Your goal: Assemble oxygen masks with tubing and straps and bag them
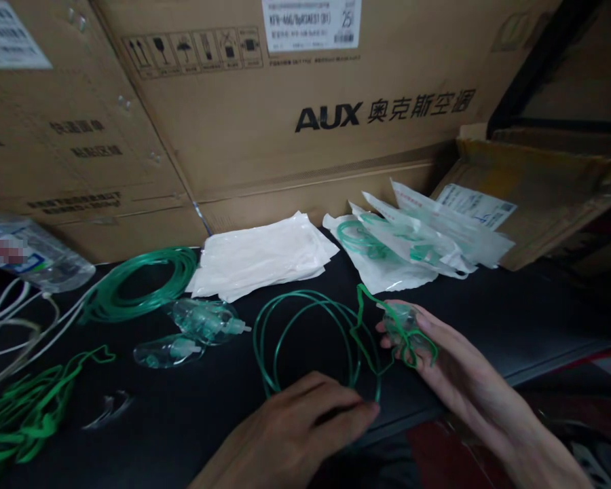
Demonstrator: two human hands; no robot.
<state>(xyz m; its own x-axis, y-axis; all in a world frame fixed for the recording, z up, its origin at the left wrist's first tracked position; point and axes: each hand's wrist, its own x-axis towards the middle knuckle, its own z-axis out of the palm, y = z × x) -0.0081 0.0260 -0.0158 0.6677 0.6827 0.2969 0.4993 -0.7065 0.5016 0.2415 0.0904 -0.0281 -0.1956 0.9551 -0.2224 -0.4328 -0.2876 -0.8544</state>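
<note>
Cupping mask [404,324] in right hand [453,367] | left hand [305,421] pinching green tubing [305,326]

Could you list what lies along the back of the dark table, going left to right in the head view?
Plastic bottle → coil of green tubing → stack of empty white bags → sealed packs with green tubing → open cardboard box.

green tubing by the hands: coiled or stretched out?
Coiled. The green tubing lies in loose round loops on the dark table, one end under the left hand, the other at the right hand.
</note>
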